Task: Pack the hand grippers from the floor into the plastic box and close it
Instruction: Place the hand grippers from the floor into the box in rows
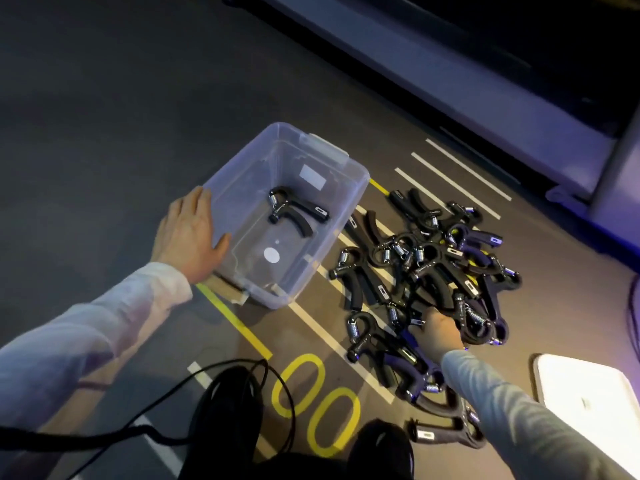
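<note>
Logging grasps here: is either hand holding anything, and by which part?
The left hand lies flat against the box rim, gripping nothing. The right hand reaches into the gripper pile; its fingers are hidden, so cannot tell.

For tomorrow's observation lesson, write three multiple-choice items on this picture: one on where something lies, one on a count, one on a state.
1. Where is the pile of hand grippers?
A. on the floor beside the plastic box
B. inside the plastic box
C. on the white lid

2. How many hand grippers lie in the plastic box?
A. none
B. one
C. five

3. What state is the plastic box in?
A. closed
B. open, with no lid on
C. upside down

Answers:
1 A: the pile lies on the marked floor, next to the box, where the right hand reaches into it.
2 B: a single hand gripper shows through the open top.
3 B: the inside is visible, the left hand rests on the rim, and a white lid lies apart.
</note>
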`<state>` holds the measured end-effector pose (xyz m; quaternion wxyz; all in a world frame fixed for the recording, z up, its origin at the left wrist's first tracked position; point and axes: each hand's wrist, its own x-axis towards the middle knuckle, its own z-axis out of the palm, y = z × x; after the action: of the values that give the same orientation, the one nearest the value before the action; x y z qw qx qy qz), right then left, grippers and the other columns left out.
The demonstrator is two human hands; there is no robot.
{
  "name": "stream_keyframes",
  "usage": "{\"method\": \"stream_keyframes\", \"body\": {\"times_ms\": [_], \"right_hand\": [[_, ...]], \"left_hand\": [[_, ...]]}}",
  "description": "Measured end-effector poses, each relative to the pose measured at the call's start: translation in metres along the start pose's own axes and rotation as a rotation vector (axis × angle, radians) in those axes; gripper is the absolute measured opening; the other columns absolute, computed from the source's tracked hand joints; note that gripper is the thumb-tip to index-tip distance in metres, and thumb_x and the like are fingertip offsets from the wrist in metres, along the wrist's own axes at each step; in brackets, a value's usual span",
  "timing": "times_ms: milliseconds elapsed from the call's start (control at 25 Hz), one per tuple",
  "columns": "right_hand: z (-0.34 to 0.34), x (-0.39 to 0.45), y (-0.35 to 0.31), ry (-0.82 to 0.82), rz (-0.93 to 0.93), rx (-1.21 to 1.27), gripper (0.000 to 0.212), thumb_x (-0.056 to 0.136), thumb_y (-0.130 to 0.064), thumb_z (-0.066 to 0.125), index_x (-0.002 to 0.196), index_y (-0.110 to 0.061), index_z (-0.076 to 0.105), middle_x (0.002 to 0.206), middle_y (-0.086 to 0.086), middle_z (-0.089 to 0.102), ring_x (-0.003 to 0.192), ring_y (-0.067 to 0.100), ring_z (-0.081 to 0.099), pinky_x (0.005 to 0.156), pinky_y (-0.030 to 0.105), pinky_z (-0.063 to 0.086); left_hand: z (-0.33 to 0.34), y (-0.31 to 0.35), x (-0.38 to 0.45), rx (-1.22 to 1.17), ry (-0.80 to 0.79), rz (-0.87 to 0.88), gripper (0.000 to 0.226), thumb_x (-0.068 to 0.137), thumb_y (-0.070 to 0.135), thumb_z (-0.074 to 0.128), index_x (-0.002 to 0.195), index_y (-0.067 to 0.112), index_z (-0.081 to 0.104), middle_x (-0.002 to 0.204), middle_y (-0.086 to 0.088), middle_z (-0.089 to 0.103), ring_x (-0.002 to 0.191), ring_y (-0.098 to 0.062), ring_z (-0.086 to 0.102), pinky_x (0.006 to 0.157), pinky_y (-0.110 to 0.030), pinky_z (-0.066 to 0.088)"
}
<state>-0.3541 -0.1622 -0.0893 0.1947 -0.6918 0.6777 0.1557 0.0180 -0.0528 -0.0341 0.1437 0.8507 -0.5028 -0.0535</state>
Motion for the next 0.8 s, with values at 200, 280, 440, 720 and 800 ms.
{"method": "stream_keyframes", "body": {"times_ms": [200, 280, 440, 720, 800], "right_hand": [[0.015, -0.004, 0.000, 0.006, 0.092, 0.121, 0.041, 0.091, -0.026, 0.055, 0.119, 0.003, 0.047, 0.120, 0.026, 0.058, 0.113, 0.039, 0.055, 0.091, 0.036, 0.044], [0.018, -0.007, 0.000, 0.004, 0.097, 0.166, 0.039, 0.088, -0.025, 0.056, 0.117, 0.001, 0.049, 0.117, 0.025, 0.060, 0.111, 0.038, 0.057, 0.090, 0.036, 0.045], [0.020, -0.013, 0.001, -0.001, 0.024, 0.110, 0.038, 0.085, -0.021, 0.057, 0.117, -0.001, 0.051, 0.115, 0.021, 0.061, 0.110, 0.035, 0.058, 0.091, 0.034, 0.045], [0.030, -0.008, 0.016, 0.012, -0.123, -0.036, 0.047, 0.087, -0.025, 0.062, 0.127, -0.006, 0.046, 0.130, 0.013, 0.050, 0.122, 0.029, 0.048, 0.102, 0.035, 0.042], [0.031, -0.006, 0.019, 0.024, -0.159, -0.085, 0.046, 0.089, -0.026, 0.059, 0.129, -0.007, 0.045, 0.131, 0.012, 0.049, 0.123, 0.027, 0.047, 0.104, 0.033, 0.040]], "left_hand": [[0.000, 0.013, -0.006, 0.028, -0.013, 0.052, 0.066, 0.076, 0.017, 0.070, 0.130, -0.005, 0.039, 0.131, -0.027, 0.045, 0.116, -0.046, 0.042, 0.093, -0.055, 0.037], [0.002, 0.016, -0.008, 0.028, -0.024, 0.072, 0.069, 0.076, 0.017, 0.069, 0.133, -0.005, 0.037, 0.134, -0.027, 0.043, 0.119, -0.046, 0.041, 0.095, -0.055, 0.036], [0.005, 0.021, -0.011, 0.028, -0.053, 0.115, 0.071, 0.076, 0.017, 0.071, 0.134, -0.006, 0.037, 0.136, -0.028, 0.041, 0.121, -0.046, 0.039, 0.095, -0.056, 0.035], [0.010, 0.066, -0.014, -0.115, -0.114, 0.321, 0.066, 0.082, 0.030, 0.064, 0.134, -0.004, 0.040, 0.135, -0.023, 0.045, 0.121, -0.040, 0.039, 0.098, -0.051, 0.039], [0.009, 0.090, -0.017, -0.153, -0.136, 0.410, 0.074, 0.082, 0.051, 0.045, 0.136, 0.000, 0.038, 0.138, -0.019, 0.043, 0.125, -0.035, 0.038, 0.103, -0.044, 0.034]]}}
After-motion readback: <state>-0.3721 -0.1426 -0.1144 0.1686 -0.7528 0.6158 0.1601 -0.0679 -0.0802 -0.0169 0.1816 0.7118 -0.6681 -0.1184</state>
